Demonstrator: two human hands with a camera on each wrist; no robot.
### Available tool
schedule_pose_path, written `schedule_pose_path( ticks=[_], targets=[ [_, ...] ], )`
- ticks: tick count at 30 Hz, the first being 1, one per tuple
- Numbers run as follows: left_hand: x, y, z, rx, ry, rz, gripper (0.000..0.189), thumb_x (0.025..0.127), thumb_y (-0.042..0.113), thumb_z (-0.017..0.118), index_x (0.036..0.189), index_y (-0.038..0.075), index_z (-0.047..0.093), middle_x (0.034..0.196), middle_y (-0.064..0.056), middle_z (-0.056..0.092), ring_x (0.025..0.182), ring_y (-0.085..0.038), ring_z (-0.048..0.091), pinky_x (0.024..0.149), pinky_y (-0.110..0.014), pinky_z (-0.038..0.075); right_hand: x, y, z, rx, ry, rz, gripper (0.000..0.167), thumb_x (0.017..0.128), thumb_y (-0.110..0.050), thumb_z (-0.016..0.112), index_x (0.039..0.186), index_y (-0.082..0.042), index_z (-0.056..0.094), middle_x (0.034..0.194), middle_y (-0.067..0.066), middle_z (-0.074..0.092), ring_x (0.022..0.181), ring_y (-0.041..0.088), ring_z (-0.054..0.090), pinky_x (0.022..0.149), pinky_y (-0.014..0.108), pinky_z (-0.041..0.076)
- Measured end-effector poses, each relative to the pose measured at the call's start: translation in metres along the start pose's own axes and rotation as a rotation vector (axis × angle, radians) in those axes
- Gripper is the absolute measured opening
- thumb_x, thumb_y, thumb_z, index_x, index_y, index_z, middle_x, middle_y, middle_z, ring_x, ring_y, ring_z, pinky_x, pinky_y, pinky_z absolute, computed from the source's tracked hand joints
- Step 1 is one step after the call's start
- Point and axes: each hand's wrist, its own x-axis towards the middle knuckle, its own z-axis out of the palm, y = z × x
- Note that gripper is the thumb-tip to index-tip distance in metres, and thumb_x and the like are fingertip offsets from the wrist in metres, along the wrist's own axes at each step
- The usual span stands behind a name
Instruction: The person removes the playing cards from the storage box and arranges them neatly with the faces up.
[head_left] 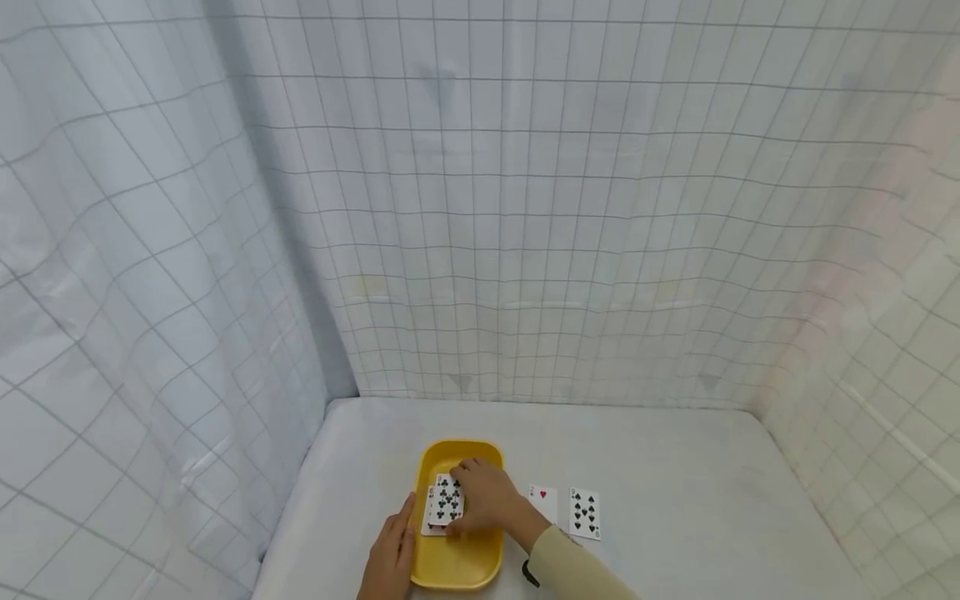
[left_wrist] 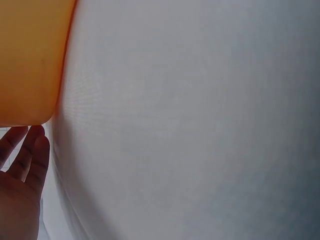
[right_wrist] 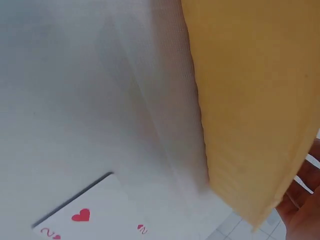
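A yellow tray [head_left: 457,573] lies on the white table, and in it is a clubs playing card [head_left: 448,500] overlapping another playing card [head_left: 428,523]. My right hand [head_left: 486,498] reaches over the tray's right side and holds the clubs card, fingers at its top and thumb near its bottom edge. Against the tray's left wall rests my left hand [head_left: 391,550], its fingers nearly straight. The left wrist view has those fingers [left_wrist: 37,165] at the corner of the tray [left_wrist: 30,60]. The lower card is mostly covered.
Right of the tray, a two of hearts [head_left: 543,500] lies face up, partly behind my right forearm. Beside it is a spades card [head_left: 584,514], also face up. White gridded curtains [head_left: 480,208] enclose the table [head_left: 675,467] at the back and sides.
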Motion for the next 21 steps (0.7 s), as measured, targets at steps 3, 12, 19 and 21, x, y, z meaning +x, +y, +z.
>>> schedule_pose_path(
  ticks=[3,12,19,21],
  targets=[
    [-0.001,0.0,0.0,-0.005,0.03,0.022,0.047,0.11,0.02,0.048,0.157,0.015,0.045,0.12,-0.01,0.065,0.106,-0.025,0.067,0.094,-0.051,0.058,-0.011,0.01,-0.008,0.013,0.058,0.007,0.092,0.073,-0.074,0.078,0.144,-0.019,0.057,0.143,0.001,0.06,0.131,0.022,0.055,0.113,0.039,0.048],
    [-0.001,-0.001,0.0,-0.033,0.036,0.013,0.048,0.111,0.02,0.044,0.159,0.019,0.041,0.124,-0.009,0.064,0.113,-0.027,0.066,0.1,-0.054,0.055,-0.062,0.074,-0.036,0.069,0.188,0.128,0.092,0.076,-0.066,0.082,0.147,-0.014,0.055,0.146,0.006,0.058,0.136,0.027,0.052,0.115,0.048,0.046],
    [0.001,-0.002,0.0,-0.045,0.027,0.023,0.048,0.113,0.024,0.04,0.16,0.018,0.039,0.125,-0.01,0.063,0.115,-0.028,0.065,0.102,-0.055,0.053,-0.105,0.136,-0.041,0.115,0.243,0.281,0.093,0.074,-0.063,0.085,0.146,-0.01,0.056,0.146,0.011,0.058,0.136,0.034,0.053,0.113,0.054,0.046],
    [0.0,-0.002,0.002,-0.048,0.017,0.016,0.048,0.113,0.025,0.039,0.161,0.019,0.038,0.126,-0.01,0.063,0.117,-0.03,0.064,0.103,-0.056,0.052,-0.119,0.153,-0.041,0.121,0.257,0.317,0.093,0.074,-0.062,0.085,0.144,-0.009,0.057,0.144,0.012,0.059,0.135,0.035,0.053,0.111,0.055,0.047]
  ],
)
